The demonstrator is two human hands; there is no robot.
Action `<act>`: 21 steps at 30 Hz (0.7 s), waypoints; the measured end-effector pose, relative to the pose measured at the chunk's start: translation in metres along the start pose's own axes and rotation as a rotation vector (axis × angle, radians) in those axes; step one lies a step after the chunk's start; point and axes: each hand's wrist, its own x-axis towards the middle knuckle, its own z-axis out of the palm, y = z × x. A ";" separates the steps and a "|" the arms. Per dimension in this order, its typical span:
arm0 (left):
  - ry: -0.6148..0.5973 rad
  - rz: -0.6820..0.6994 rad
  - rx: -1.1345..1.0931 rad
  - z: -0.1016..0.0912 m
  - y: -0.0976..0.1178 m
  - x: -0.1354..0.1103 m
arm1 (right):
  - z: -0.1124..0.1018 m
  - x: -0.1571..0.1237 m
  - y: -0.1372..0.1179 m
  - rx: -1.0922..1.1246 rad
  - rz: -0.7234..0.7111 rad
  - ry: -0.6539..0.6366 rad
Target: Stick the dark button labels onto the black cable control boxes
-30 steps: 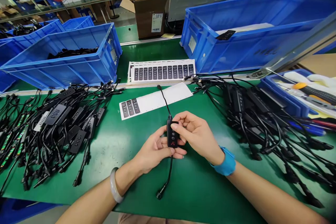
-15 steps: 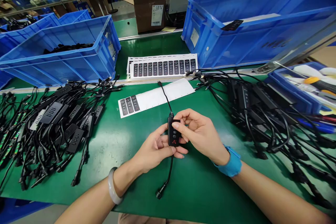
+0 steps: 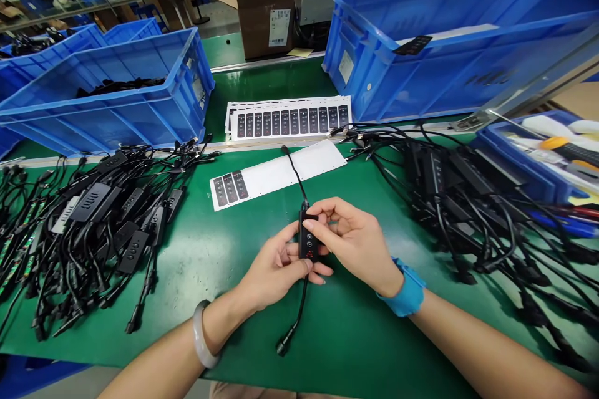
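A small black inline cable controller [image 3: 301, 238] stands roughly upright in my left hand [image 3: 274, 268], whose fingers wrap behind it while the thumb rests on its lower end. On its face lies a black label [image 3: 309, 245] with round button symbols and a red mark. My right hand [image 3: 353, 237] is closed at the label's upper part, thumb on the front; how far the label sticks there I cannot tell. One cable leads up from the controller onto a white label sheet [image 3: 294, 168] with 3 labels at its left end. A lower cable ends in a round connector [image 3: 282, 346].
Cabled controllers lie heaped at left [image 3: 96, 199] and right [image 3: 435, 181] on the green table [image 3: 224, 349]. Full label sheets [image 3: 290, 121] lie behind. Blue crates stand at back left [image 3: 140, 100] and back right [image 3: 449, 87]; a tool bin [image 3: 524, 143] sits far right.
The label now sits more in line with the controller's face, and my right thumb has moved slightly left and down over it. My left hand keeps its hold.
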 end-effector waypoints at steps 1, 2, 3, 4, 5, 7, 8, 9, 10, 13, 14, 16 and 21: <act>0.003 0.003 0.002 0.000 0.000 0.000 | 0.000 0.000 0.000 0.005 0.000 0.000; 0.004 0.004 0.002 0.000 0.000 0.001 | 0.000 0.001 0.001 0.010 -0.001 0.000; 0.004 0.003 0.003 -0.001 0.000 0.001 | 0.000 0.001 0.001 0.015 0.001 0.000; 0.006 0.001 0.004 -0.001 0.000 0.001 | 0.000 0.001 0.001 0.021 0.003 0.000; 0.006 0.000 0.005 -0.001 0.000 0.001 | 0.001 0.002 0.002 0.024 0.007 0.001; 0.007 0.000 0.013 -0.001 0.001 0.001 | 0.001 0.002 0.002 0.019 0.015 0.006; 0.007 0.002 0.018 0.000 0.001 0.000 | 0.001 0.003 0.002 0.013 0.019 0.010; 0.010 0.004 0.023 0.000 0.001 0.000 | 0.002 0.003 0.002 0.006 0.023 0.014; 0.011 0.005 0.028 0.001 0.001 0.000 | 0.002 0.003 0.002 0.000 0.025 0.017; 0.022 0.003 0.045 0.002 0.001 0.000 | 0.003 0.004 0.003 -0.014 0.022 0.024; 0.026 0.003 0.051 0.003 0.001 0.000 | 0.004 0.005 0.003 -0.020 0.018 0.025; 0.032 0.006 0.056 0.003 0.000 0.000 | 0.004 0.006 0.004 -0.038 0.013 0.027; 0.042 0.016 0.031 0.003 0.001 0.000 | 0.001 0.009 0.009 -0.144 0.001 0.046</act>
